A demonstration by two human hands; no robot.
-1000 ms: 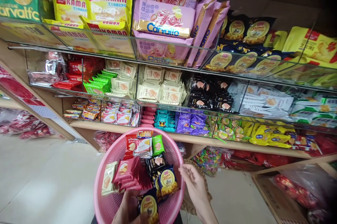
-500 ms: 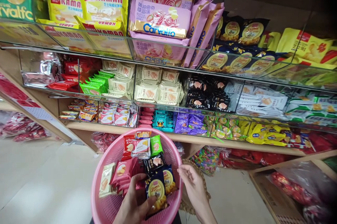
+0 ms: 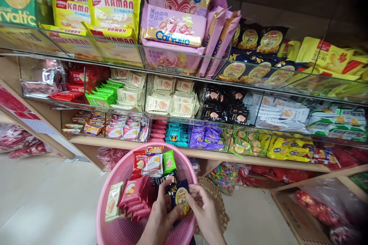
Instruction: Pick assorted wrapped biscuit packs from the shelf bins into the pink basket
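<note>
A dark blue cookie packet (image 3: pixel 181 195) with a yellow round label stands nearly upright at the right side of the pink basket (image 3: pixel 101 208). My left hand (image 3: pixel 162 212) is closed on it from the left, thumb across its lower front. From the right, my right hand (image 3: pixel 203 204) pinches the packet's edge between thumb and fingers. Part of a second dark packet shows behind my left fingers. A stack of pink-red packets (image 3: pixel 135 195), a cream packet (image 3: pixel 113 203), a red packet (image 3: pixel 138 162), a white packet (image 3: pixel 152 165) and a green packet (image 3: pixel 169 161) lie in the basket.
Glass-fronted shelves ahead hold yellow wafer packs (image 3: pixel 112 11), pink cookie packs (image 3: pixel 174 24), more dark blue packets (image 3: pixel 258 70) and purple packets (image 3: pixel 205 135). A woven mat (image 3: pixel 220 206) lies right of the basket. Bagged red goods (image 3: pixel 316 206) stand at lower right.
My right hand has moved left from the basket rim onto the dark blue packet. My left hand has shifted up and right, bringing the packets together and more upright.
</note>
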